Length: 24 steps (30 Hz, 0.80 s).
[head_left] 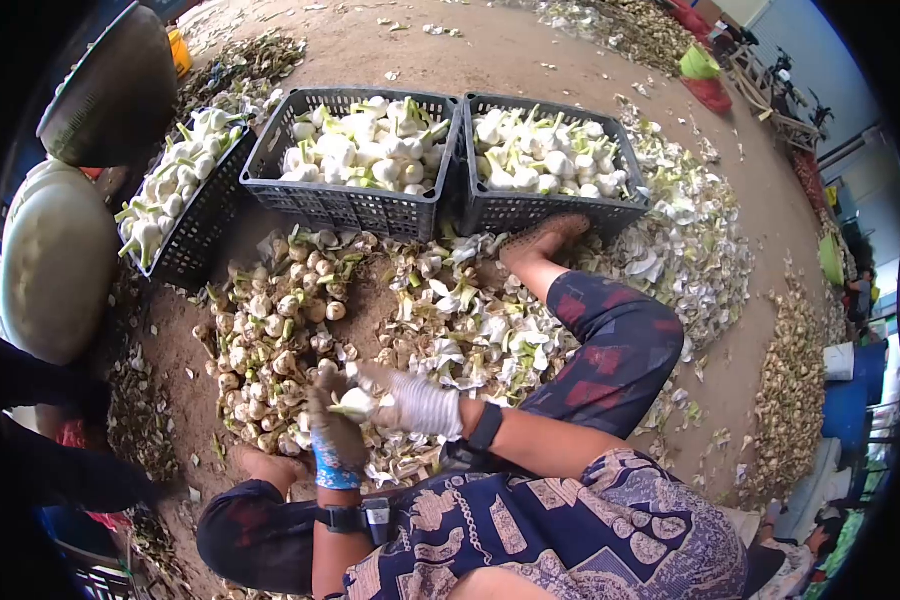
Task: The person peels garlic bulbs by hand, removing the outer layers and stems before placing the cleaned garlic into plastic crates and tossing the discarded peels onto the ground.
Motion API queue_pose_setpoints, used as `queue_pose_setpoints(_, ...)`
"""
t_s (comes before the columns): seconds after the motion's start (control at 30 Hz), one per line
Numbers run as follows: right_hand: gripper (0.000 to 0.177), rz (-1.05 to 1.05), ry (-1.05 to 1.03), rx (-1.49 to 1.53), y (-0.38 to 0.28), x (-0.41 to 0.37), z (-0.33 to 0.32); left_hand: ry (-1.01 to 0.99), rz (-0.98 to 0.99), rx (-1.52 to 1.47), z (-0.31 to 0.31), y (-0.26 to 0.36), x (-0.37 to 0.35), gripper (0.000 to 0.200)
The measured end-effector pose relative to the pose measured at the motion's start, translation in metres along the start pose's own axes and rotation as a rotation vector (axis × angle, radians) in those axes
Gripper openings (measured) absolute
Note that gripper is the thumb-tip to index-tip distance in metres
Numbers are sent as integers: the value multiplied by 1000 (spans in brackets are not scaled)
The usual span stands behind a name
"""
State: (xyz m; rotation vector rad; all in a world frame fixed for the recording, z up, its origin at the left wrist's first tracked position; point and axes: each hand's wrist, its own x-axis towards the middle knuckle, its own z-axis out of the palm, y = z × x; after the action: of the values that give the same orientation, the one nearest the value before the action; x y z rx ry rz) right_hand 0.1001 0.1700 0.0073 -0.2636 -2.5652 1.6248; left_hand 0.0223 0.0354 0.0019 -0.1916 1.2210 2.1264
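Beside the garlic pile (270, 340), our left hand (335, 438) and right hand (410, 402) each hold a grip on one bulb (356, 404); we should pinch firmly, peeling skin lightly

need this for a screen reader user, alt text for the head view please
A seated person's gloved right hand grips a garlic bulb, gloved left hand touching it, above a garlic pile and peels; three crates of trimmed garlic stand beyond.
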Motion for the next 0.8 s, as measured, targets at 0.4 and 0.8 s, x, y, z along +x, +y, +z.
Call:
queue_pose_setpoints(0.4,45,-59,1021,-843,90,130,-265,51,-76,47,-3,-17,24,67)
queue_pose_setpoints(0.8,43,72,-12,-644,124,162,-5,440,-214,53,-62,-3,13,39)
